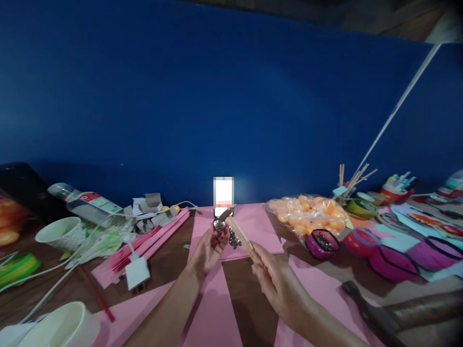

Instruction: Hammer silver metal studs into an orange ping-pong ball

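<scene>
A: Backdrop and bench?
B: Blue wall across the whole far side; brown table below it, spread with pink paper sheets from near edge to far middle

A: Larger items on the table?
B: Clear bag of orange balls far, right of centre; magenta bowls just near of the bag, in a row running right; plastic bottle lying on its side, far left; white paper cup near the bottle, second cup at the near left corner

A: Hands?
B: Left hand raised over the middle pink sheet, fingers closed on a cluster of small silver bells; right hand nearer and further right, closed round the lower end of a wooden stick

A: Stick against bells, position?
B: Stick slanted up and to the left, upper end touching the bells at the left fingertips; a few more bells hanging just below and right of the stick, attachment unclear
</scene>
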### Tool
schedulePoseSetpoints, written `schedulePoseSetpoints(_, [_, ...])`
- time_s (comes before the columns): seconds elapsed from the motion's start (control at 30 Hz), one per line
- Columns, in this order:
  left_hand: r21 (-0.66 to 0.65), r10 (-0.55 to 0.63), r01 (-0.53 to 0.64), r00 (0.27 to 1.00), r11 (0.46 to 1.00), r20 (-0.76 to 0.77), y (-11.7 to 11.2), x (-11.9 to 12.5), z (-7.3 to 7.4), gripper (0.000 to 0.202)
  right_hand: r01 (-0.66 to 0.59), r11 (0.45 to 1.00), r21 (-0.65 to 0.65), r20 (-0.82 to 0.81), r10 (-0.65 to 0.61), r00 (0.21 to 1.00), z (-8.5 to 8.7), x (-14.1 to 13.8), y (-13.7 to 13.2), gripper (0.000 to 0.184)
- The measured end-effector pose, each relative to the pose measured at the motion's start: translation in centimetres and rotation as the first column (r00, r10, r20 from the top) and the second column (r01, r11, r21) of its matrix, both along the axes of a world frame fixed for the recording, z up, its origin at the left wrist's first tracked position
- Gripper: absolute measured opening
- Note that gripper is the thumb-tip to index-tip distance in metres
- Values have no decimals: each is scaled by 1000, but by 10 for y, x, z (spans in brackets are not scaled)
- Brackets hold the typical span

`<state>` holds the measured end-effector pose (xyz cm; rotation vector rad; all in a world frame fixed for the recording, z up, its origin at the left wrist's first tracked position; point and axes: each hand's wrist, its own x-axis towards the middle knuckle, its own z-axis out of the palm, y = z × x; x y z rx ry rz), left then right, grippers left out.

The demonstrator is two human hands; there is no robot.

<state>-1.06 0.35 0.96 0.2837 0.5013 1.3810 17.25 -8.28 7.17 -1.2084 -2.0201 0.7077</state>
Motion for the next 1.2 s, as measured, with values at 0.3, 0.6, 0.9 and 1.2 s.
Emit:
schedulePoseSetpoints(0.3, [131, 2, 9, 996, 991, -86, 1, 0, -4, 28, 8, 992, -129, -37, -13, 999, 6, 4, -2, 37])
schedulePoseSetpoints(0.6, [184, 2, 25, 989, 983, -146, 3, 0, -8, 37, -7, 978, -209, -92, -12, 996, 11, 6, -3, 35])
schedulePoseSetpoints(0.9, [147, -19, 42, 987, 988, -157, -3, 1, 3, 46, -4, 981, -196, -94, -15, 995, 12, 7, -2, 35])
schedulePoseSetpoints(1.2, [155, 4, 19, 989, 988, -148, -2, 2, -4, 40, -7, 973, -229, -97, -16, 995, 11, 8, -1, 34])
